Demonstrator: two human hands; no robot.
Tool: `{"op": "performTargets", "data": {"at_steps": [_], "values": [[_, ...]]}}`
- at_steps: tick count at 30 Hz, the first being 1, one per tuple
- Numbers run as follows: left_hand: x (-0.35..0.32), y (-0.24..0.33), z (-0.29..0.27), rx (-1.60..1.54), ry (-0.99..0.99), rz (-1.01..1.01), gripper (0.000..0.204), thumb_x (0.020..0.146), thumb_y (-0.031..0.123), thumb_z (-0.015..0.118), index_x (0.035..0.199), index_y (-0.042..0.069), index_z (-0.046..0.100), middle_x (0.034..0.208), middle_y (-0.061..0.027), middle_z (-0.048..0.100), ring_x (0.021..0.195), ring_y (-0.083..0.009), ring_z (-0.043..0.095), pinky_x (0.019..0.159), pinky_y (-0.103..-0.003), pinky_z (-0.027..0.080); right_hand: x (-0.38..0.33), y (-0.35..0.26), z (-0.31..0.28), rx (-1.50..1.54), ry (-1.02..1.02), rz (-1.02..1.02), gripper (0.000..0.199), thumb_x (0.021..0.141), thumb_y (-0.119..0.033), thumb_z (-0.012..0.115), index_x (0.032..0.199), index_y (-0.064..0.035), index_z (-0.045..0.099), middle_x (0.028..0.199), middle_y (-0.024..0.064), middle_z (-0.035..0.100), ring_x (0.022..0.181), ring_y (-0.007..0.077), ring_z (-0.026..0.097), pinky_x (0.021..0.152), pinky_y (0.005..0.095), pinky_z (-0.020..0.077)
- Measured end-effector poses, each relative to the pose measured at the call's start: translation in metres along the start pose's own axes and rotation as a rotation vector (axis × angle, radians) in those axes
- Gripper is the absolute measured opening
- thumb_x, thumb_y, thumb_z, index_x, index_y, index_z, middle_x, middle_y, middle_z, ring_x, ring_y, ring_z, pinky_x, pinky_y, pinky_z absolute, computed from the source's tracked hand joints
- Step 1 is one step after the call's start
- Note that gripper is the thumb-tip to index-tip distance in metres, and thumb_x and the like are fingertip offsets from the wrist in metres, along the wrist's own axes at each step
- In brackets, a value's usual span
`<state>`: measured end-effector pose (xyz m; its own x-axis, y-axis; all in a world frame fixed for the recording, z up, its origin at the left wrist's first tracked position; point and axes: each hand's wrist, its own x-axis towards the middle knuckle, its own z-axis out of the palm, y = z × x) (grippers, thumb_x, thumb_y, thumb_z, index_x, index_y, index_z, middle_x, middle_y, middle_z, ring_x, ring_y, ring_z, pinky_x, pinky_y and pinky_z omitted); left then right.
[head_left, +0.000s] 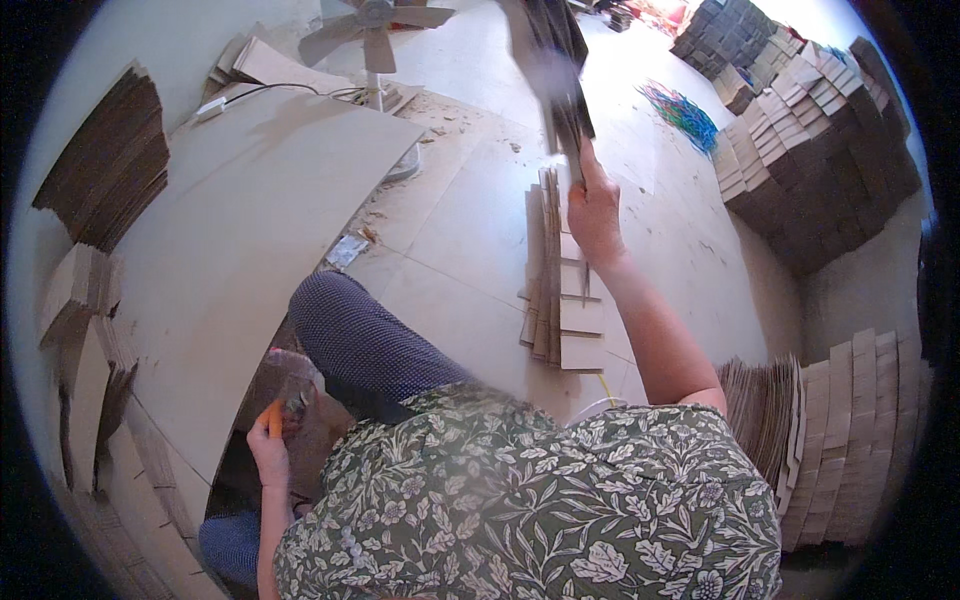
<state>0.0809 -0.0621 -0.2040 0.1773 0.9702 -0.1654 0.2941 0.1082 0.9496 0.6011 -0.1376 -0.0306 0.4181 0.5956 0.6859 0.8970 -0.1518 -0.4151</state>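
My right hand (598, 212) is stretched far forward, its fingers closed on the near end of a dark, flat cardboard piece (562, 75). That piece is held up and partly blurred, so I cannot tell whether it is one sheet or several. Just below and left of this hand, a stack of slotted cardboard strips (582, 318) lies on the floor. At the lower left, my left hand (270, 448) is closed around a small orange object (272, 415) beside my bent knee. Something clear and shiny is next to it; its exact kind is hard to make out.
A large pale board (260, 190) lies to my left, with a fan (375, 20) beyond it. Cardboard stacks stand at the left wall (105, 160), far right (800, 150) and near right (840, 430). Blue and green straps (682, 118) lie on the floor.
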Motion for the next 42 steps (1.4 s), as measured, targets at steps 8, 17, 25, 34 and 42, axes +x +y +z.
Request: {"op": "performTargets", "data": {"at_steps": [8,17,25,34,42], "values": [[-0.012,-0.036,-0.015,0.124,0.027,-0.187,0.024,0.094,0.015,0.055,0.111,0.002,0.064,0.086,-0.0038,0.065,0.07,-0.0101,0.06,0.059,-0.023,0.047,-0.178,0.213,0.065,-0.768,-0.472,0.356,0.047,0.084,-0.002,0.05,0.13,-0.0027,0.042,0.127,0.0236,0.049,0.117,0.0385,0.049,0.083,0.0483,0.0503],[-0.052,0.001,-0.031,0.221,0.045,-0.065,0.024,0.094,0.011,0.054,0.112,-0.001,0.064,0.095,-0.0066,0.066,0.079,-0.0126,0.061,0.068,-0.024,0.05,-0.265,0.232,0.104,-0.763,-0.882,0.578,0.021,0.091,-0.018,0.046,0.095,-0.0056,0.062,0.094,0.0136,0.063,0.093,0.0275,0.062,0.069,0.0415,0.0522],[-0.028,0.077,-0.107,0.38,0.224,0.172,0.022,0.09,0.007,0.057,0.111,0.001,0.064,0.092,-0.01,0.069,0.082,-0.0144,0.063,0.077,-0.028,0.051,-0.327,0.289,0.057,-1.036,-0.664,0.091,0.034,0.083,-0.03,0.06,0.111,-0.0122,0.064,0.094,0.0097,0.068,0.095,0.0268,0.063,0.084,0.0424,0.0485],[0.057,0.083,-0.269,1.164,0.807,0.225,0.057,0.082,0.016,0.066,0.133,0.005,0.044,0.135,-0.0177,0.044,0.124,-0.0359,0.041,0.101,-0.043,0.036,-0.262,0.153,0.12,0.029,-0.909,0.581,0.021,0.081,-0.016,0.061,0.068,0.0006,0.059,0.064,0.0081,0.06,0.064,0.0155,0.056,0.059,0.0341,0.045],[0.109,0.059,-0.373,1.056,0.636,0.043,0.029,0.091,0.022,0.052,0.115,0.007,0.061,0.106,-0.0186,0.064,0.1,-0.0351,0.06,0.085,-0.042,0.046,-0.189,-0.016,0.155,0.315,-0.707,0.251,0.012,0.081,-0.008,0.056,0.085,-0.0017,0.064,0.083,0.02,0.063,0.078,0.0385,0.061,0.066,0.0442,0.0471]]}}
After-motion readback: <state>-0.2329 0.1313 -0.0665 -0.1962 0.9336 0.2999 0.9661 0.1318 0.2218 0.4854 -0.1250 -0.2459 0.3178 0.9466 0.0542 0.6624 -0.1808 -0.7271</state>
